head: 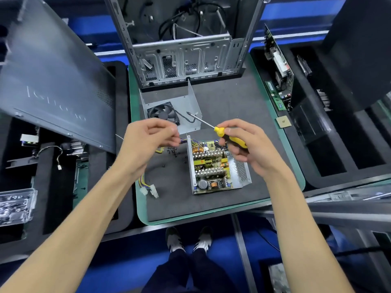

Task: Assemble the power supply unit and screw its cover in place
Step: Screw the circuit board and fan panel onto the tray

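Note:
The open power supply base (213,166) lies on the dark mat, its yellow circuit board and heatsinks exposed. Its grey cover (186,102) with a black fan (163,113) lies upturned behind it. My right hand (247,142) grips a yellow-handled screwdriver (230,138) above the board, shaft pointing up-left toward the cover. My left hand (150,140) hovers left of the unit with fingertips curled together as if pinching something small; what it holds is hidden. Several black screws (173,152) lie loose on the mat below that hand. A cable bundle with white plugs (149,188) trails left.
An empty computer case (184,49) stands upright at the mat's far edge. A grey side panel (55,75) leans at the left. Foam trays flank the mat (211,206); circuit boards (279,68) stand at the right, a CPU chip (282,122) lies near the mat's right edge.

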Available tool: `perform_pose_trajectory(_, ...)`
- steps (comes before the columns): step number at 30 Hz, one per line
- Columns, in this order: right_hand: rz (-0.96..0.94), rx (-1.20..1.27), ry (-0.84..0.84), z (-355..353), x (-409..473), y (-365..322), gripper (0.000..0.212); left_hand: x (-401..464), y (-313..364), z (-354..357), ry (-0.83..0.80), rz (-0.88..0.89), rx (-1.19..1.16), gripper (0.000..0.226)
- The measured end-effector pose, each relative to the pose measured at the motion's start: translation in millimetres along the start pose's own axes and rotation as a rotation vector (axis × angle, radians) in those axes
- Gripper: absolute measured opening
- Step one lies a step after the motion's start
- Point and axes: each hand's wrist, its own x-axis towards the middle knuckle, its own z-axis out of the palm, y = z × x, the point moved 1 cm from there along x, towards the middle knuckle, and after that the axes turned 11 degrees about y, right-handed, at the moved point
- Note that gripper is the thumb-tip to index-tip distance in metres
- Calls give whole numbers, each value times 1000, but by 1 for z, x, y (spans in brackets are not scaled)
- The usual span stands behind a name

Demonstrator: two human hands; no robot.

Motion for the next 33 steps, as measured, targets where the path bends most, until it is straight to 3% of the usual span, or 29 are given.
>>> perform_pose_trajectory(9, 8, 1, -115, -4, -1, 0, 19, 1, 15, 14, -77, -111, -291, 13)
perform_pose_trajectory(19, 8, -1, -96, -14, -2, 0, 18, -2, 14, 21, -180, -59, -243, 9)
perform_pose_trajectory(25, -61, -93, -61, -24, -5, -8, 15, 1, 17, 21, -166, 47, 12, 8)
perform_pose_trajectory(33, -174, -64, -33, -26, -4, -20, 11, 0, 28, 42, -83, -92, -173, 14)
